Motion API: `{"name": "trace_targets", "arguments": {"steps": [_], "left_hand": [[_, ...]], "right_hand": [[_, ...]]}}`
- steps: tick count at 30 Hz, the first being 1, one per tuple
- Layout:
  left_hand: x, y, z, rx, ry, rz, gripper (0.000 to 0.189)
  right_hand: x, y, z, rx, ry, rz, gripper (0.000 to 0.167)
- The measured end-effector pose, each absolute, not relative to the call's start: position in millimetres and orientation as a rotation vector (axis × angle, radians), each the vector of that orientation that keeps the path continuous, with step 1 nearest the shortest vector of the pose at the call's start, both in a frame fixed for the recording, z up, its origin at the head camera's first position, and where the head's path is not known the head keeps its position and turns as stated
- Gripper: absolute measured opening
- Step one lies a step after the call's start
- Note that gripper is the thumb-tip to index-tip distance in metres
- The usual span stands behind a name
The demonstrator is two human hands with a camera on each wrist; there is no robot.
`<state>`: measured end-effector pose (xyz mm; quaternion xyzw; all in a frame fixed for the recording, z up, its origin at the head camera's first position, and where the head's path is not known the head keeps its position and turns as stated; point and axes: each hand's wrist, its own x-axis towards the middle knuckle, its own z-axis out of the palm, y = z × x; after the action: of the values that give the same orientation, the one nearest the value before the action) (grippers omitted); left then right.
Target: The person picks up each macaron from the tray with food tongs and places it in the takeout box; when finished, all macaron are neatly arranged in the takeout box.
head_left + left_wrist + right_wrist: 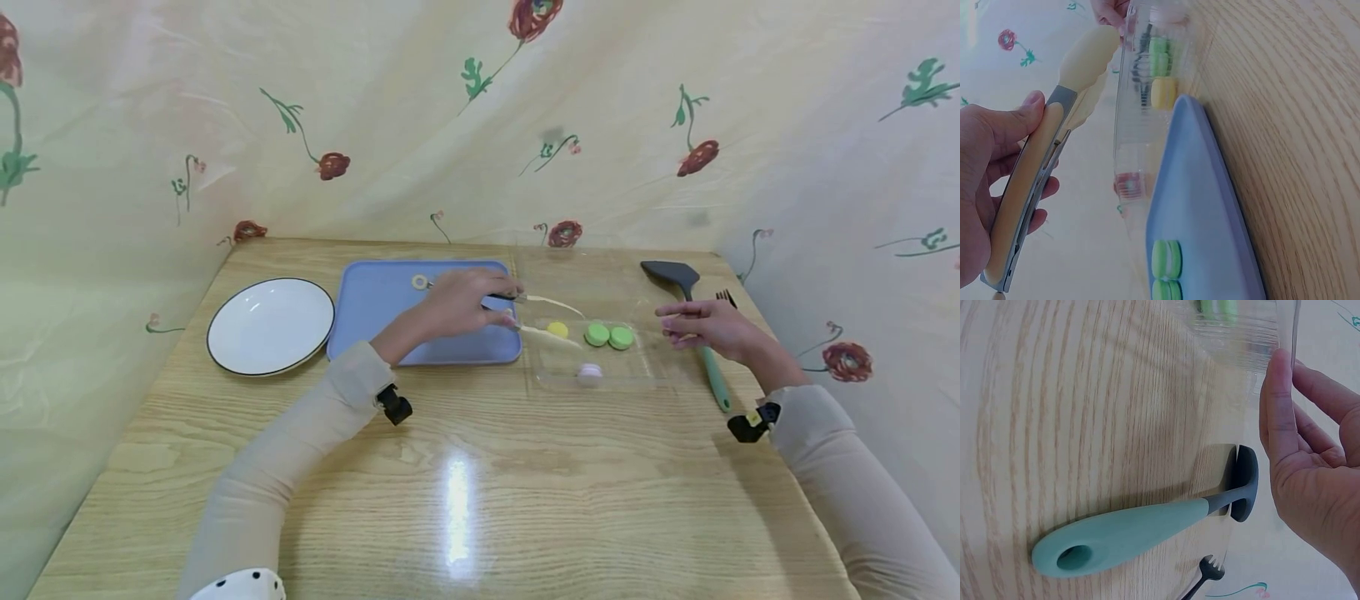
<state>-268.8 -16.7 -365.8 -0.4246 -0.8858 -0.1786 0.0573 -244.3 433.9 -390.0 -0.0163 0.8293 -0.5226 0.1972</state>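
Observation:
My left hand (468,302) grips tongs (1027,181) with cream tips and wooden-looking handle sides. The tongs' spread tips reach over a clear plastic box (600,385). Inside the box lie a yellow macaron (557,330), two green macarons (597,334) and a pale lilac macaron (589,372). My right hand (1313,437) pinches the box's right edge between thumb and fingers. Under my left forearm is a blue tray (367,287). The left wrist view shows green macarons (1166,259) on that tray; in the head view my arm hides them.
A white dark-rimmed plate (270,327) sits left of the tray. On the right, beneath my right hand, lies a spatula (1122,537) with a green handle and dark head. A dark fork (725,297) lies beyond it. Flowered cloth (420,125) hangs behind the wooden table (360,467).

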Motion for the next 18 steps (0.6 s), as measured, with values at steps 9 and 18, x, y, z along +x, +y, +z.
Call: {"name": "trace_targets", "arguments": {"steps": [9, 18], "left_hand": [[-276, -44, -369, -1.203, -2.664, -0.659, 0.051], [-281, -83, -375, -1.077, -2.627, -0.707, 0.052]], "right_hand": [[-244, 433, -391, -0.061, 2.323, -1.459, 0.047], [-245, 434, -390, -0.071, 2.310, -1.474, 0.036]]}}
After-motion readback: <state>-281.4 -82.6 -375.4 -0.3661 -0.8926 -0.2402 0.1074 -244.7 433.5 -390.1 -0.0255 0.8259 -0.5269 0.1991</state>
